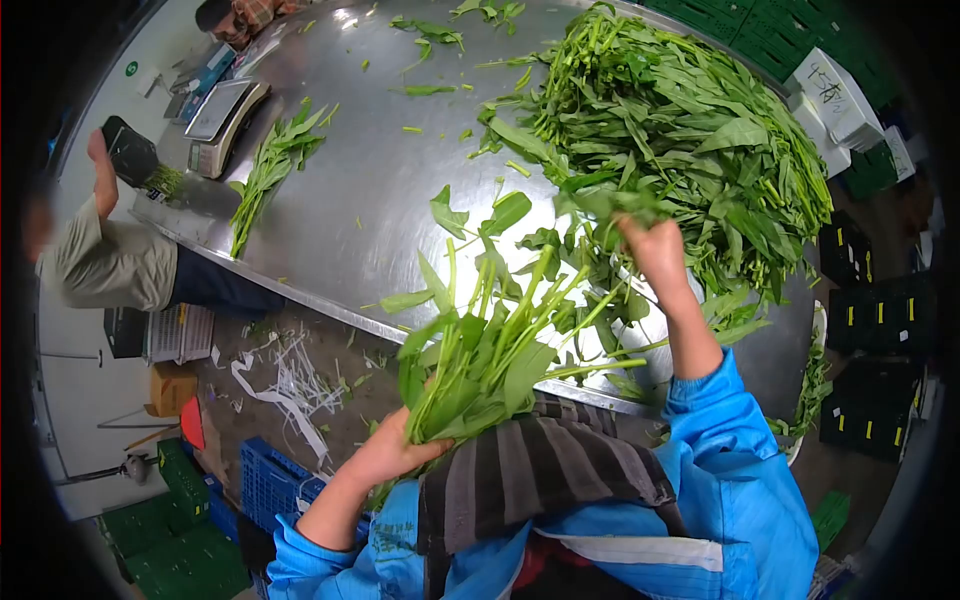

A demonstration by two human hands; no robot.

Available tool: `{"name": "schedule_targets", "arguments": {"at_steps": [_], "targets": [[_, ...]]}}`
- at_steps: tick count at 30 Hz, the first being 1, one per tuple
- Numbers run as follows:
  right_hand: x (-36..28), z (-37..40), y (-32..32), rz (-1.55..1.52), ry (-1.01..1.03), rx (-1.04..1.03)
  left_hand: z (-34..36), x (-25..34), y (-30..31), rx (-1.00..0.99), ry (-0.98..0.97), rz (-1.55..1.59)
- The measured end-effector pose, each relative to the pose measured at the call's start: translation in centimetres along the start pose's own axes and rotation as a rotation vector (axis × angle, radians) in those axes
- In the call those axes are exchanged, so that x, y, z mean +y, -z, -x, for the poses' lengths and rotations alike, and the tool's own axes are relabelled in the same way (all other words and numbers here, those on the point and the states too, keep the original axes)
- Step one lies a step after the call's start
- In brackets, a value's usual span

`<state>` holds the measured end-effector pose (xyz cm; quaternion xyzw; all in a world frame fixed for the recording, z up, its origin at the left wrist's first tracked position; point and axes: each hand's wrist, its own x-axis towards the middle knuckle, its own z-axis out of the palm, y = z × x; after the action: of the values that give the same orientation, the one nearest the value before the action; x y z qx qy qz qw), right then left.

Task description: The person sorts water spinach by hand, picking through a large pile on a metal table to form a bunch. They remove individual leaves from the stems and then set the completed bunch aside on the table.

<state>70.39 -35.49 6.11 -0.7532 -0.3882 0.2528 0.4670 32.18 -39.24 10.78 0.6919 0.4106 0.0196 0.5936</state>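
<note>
My left hand (392,448) is wrapped round the lower part of a bunch of leafy green stems (480,350), held close to my striped apron at the table's near edge. My right hand (650,245) is raised over the metal table (380,200), its fingers closed at some blurred green leaves; which stems it grips is hard to make out. Beyond it lies a large heap of the same greens (680,140). Loose stems and leaves lie under and between my two hands.
A small bunch (275,170) lies at the table's left, beside a scale (222,120). Another person (120,255) stands at the left edge with a dark container (130,150). Blue (275,485) and green crates (185,550) stand on the floor at lower left.
</note>
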Motion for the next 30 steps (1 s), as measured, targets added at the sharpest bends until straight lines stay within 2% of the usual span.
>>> {"name": "schedule_targets", "arguments": {"at_steps": [1,3,4,5,6,7,9,10,13,14,15,17,18,20,21,23,24,25,26,27,28,30], "targets": [[1.7,-1.4,0.7,0.034,-0.016,0.133,0.2,-0.6,-0.1,-0.029,0.024,0.039],[3.0,-3.6,4.5,0.135,-0.284,0.101,0.2,-2.0,0.0,-0.076,0.060,0.121],[1.6,-2.5,4.3,0.099,-0.058,-0.014,-0.2,-1.7,0.1,-0.074,0.006,0.053],[0.3,-0.6,2.7,-0.068,0.150,-0.193,-0.5,-1.2,0.2,-0.079,-0.038,-0.015],[-0.9,0.7,2.0,0.247,-0.018,-0.605,-0.6,-0.7,0.4,-0.095,-0.075,-0.082],[-1.5,2.9,-0.5,0.262,0.079,-0.769,-0.8,-0.2,0.5,-0.124,-0.062,-0.094],[-4.8,6.8,-4.3,0.536,0.280,-0.864,-1.7,0.7,0.7,-0.184,-0.044,-0.118],[-3.9,8.9,-6.2,0.512,0.353,-0.818,-2.1,0.8,0.6,-0.238,0.073,-0.059],[-1.8,6.9,-7.7,0.567,0.407,-0.916,-2.2,1.0,1.5,-0.329,0.159,-0.140],[-1.3,6.0,-6.5,0.489,0.412,-0.688,-2.1,0.5,1.5,-0.273,0.136,-0.049],[-1.0,4.8,-5.3,0.373,0.419,-0.510,-1.9,0.5,1.6,-0.246,0.050,-0.154],[0.8,1.5,-2.0,0.507,0.331,-0.173,-2.0,0.8,2.4,-0.183,-0.137,-0.372],[2.7,-0.9,0.2,0.550,0.177,-0.043,-1.9,0.4,3.2,-0.186,-0.141,-0.486],[7.0,-4.2,4.5,0.290,0.098,0.132,-1.2,-0.8,4.8,-0.190,-0.136,-0.710],[4.9,-3.6,6.3,0.186,-0.026,-0.113,-1.0,-0.6,5.2,-0.164,-0.171,-0.807],[-0.9,-1.4,6.4,0.381,-0.023,-0.594,-0.7,0.5,6.3,-0.114,-0.241,-1.006],[-1.4,0.8,4.8,0.654,0.188,-0.503,-0.8,1.3,6.6,-0.099,-0.318,-1.057],[-1.9,2.6,3.1,0.923,0.395,-0.398,-0.9,2.3,6.7,-0.117,-0.309,-1.100],[-2.2,3.0,0.9,0.678,0.522,-0.465,-1.1,3.3,6.6,-0.134,-0.304,-1.144],[-3.5,4.9,-1.7,0.508,0.574,-0.428,-1.4,4.1,6.6,-0.150,-0.300,-1.189],[-5.3,6.2,-4.2,0.280,0.652,-0.505,-1.8,4.6,6.6,-0.158,-0.334,-1.231],[-7.3,8.2,-8.1,0.244,1.002,-0.525,-2.1,5.2,6.5,-0.179,-0.396,-1.311]]}}
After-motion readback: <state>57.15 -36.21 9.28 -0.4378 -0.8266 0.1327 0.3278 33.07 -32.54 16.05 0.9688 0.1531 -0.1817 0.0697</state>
